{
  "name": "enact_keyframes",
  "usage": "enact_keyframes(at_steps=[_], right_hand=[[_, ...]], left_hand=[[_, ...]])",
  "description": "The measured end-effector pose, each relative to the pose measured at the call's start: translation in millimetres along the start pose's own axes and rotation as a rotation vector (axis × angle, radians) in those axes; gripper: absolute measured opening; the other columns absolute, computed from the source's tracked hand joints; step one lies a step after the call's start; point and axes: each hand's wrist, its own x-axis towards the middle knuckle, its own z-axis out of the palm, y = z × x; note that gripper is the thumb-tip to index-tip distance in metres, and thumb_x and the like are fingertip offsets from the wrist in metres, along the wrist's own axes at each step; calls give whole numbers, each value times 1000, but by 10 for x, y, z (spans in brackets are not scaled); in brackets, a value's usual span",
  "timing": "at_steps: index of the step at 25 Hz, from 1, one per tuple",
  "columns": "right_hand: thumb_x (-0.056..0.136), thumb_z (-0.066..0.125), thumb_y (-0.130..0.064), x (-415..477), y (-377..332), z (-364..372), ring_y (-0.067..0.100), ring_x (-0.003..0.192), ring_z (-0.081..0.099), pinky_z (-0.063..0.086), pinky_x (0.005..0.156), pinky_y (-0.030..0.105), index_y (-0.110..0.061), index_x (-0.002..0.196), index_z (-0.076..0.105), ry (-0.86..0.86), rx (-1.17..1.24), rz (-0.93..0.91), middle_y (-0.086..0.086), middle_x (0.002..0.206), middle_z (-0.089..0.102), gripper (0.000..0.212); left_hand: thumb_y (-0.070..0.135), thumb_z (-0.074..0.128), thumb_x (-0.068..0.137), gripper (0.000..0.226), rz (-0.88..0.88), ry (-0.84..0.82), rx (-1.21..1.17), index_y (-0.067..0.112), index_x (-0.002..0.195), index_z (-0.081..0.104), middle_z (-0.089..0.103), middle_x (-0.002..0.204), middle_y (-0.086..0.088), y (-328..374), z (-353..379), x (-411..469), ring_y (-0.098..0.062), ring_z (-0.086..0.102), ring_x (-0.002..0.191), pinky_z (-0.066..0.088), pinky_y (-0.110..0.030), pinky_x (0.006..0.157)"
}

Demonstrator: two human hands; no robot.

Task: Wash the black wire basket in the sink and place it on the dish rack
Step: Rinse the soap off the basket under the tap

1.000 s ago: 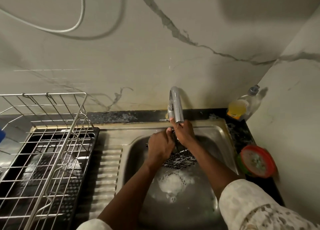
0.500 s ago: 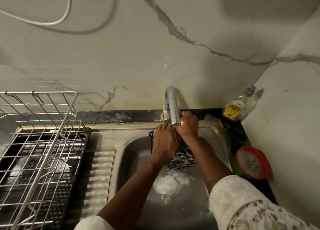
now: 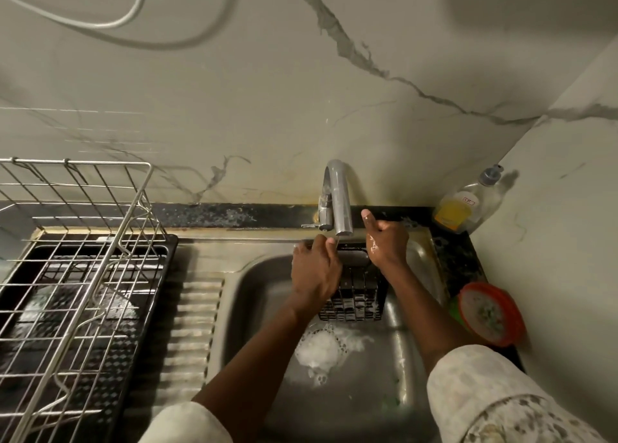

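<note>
A: Start close. How many sleeves?

B: 2 pale sleeves at the bottom edge, the right sleeve (image 3: 495, 406) patterned. 2 bare forearms reach out from them over 1 steel sink (image 3: 247, 312).

A: What's in the basin?

B: 1 patch of white foam (image 3: 317, 345) over the drain. Just beyond it is 1 black wire basket (image 3: 357, 295), inside the sink toward the far wall, directly below the spout.

A: And the hands?

B: The left hand (image 3: 314, 272) covers the basket's left side, its fingers curled over the top rim, gripping it. The right hand (image 3: 388, 242) sits at the far right corner of the basket, wet, fingers curled, thumb pointing up. I cannot tell whether those fingers actually close on wire. Both hands hide much of the upper rim.

A: Off to the sides?

B: On the left, 1 silver dish rack (image 3: 77, 242) stands on 1 black tray (image 3: 172, 242) beside the ribbed drainboard, well apart from the basket. On the right counter is 1 round container with an orange rim (image 3: 488, 312).

A: Farther back?

B: 1 curved chrome faucet (image 3: 337, 195) rises between the hands. 1 clear bottle of yellow liquid (image 3: 465, 205) stands in the right corner. Behind them is a veined marble wall with 1 white cable (image 3: 100, 24) looping across the top.
</note>
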Motion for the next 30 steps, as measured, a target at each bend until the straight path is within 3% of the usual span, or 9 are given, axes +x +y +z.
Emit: enact_keyframes(at_steps=[3,5,7,10,13,18,22,26,30], right_hand=[[97,60,-51,-55,49,68,17,45,51,42,57,30,-8,51,52,-15,28,34,6,48,55,63],[94,64,-51,-104,88,104,17,44,57,50,52,29,-3,55,57,-31,133,91,7,49,59,62],[94,63,-53,-116,103,111,19,44,60,50,50,30,0,57,58,-32,144,77,10,50,61,64],[95,61,-52,-110,84,91,13,43,50,40,49,23,-5,53,52,-41,90,46,5,47,56,64],[96,61,-49,-148,99,96,12,44,38,35,49,24,-12,50,44,-17,64,19,2,47,45,62],[97,59,-50,-108,54,235,15,41,41,40,51,31,-1,55,54,-21,34,-20,5,46,51,65],[97,60,-48,-128,99,187,19,45,53,45,53,29,-5,55,57,3,58,-24,10,51,59,61],[97,60,-47,-209,44,213,18,53,65,54,58,34,-10,60,64,-34,125,52,6,57,67,53],[99,61,-27,-408,-285,383,15,55,62,51,51,31,-16,66,62,-95,151,-29,4,63,64,36]], left_hand=[[56,17,106,55,187,84,293,29,133,57,41,156,-16,205,118,-169,-37,26,153,15,-58,126],[43,21,109,48,373,101,370,25,129,61,60,138,-10,280,143,-250,-30,45,141,17,-52,127],[38,27,109,41,430,122,346,24,112,66,70,110,-4,333,48,-199,-24,64,110,43,-41,106],[44,27,111,47,384,87,291,25,85,62,66,73,3,207,-100,-17,-15,63,64,46,-31,61],[45,26,113,55,215,-8,-112,18,84,65,65,65,0,-91,-214,136,-19,64,55,55,-33,50],[46,13,109,56,128,164,256,22,116,64,67,117,-6,150,26,-222,-27,60,118,43,-53,109],[43,10,109,59,323,147,258,18,133,58,61,134,-5,344,169,-465,-25,49,134,26,-50,123],[46,25,110,46,428,127,238,27,101,67,67,93,5,154,-125,-231,-10,60,87,48,-36,91],[60,22,108,71,91,166,252,16,67,62,56,57,2,-1,-360,77,-12,49,50,37,-25,55]])
